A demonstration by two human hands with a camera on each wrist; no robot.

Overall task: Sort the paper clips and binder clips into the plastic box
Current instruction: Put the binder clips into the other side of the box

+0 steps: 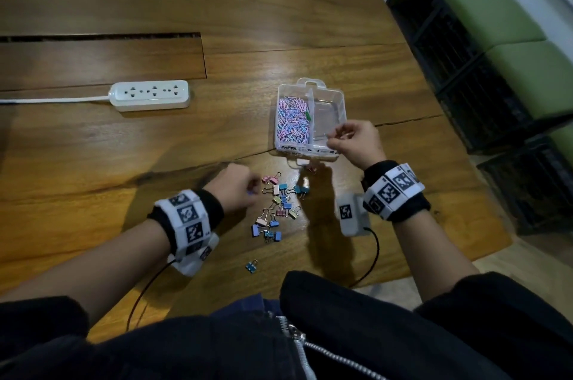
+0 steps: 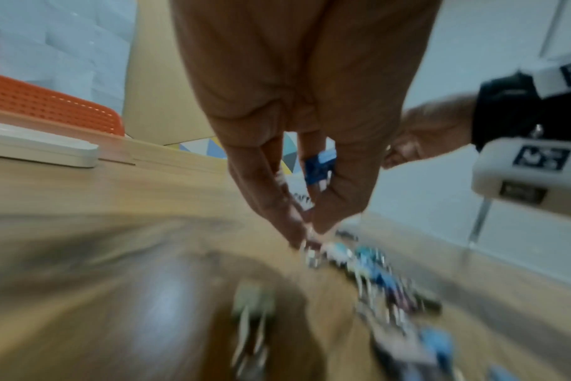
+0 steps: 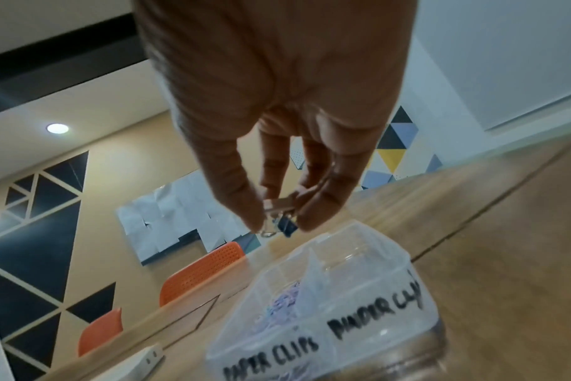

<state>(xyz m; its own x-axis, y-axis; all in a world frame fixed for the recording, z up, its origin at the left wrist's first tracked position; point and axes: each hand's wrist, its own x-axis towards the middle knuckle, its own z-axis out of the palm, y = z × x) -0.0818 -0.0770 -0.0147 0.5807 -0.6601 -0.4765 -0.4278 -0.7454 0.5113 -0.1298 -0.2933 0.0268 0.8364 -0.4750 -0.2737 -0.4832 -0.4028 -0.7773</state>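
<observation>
My right hand (image 3: 277, 144) pinches binder clips (image 3: 279, 215) above the plastic box (image 1: 310, 119) (paper clips (image 1: 293, 122) fill its left compartment); my left hand (image 1: 237, 189) pinches a blue clip (image 2: 320, 165) beside the loose pile (image 1: 277, 209) on the table (image 1: 93, 162)

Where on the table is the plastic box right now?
In the head view the plastic box sits right of centre on the wooden table, right of the power strip and beyond the loose binder clips; the right hand hovers over its empty compartment.
</observation>
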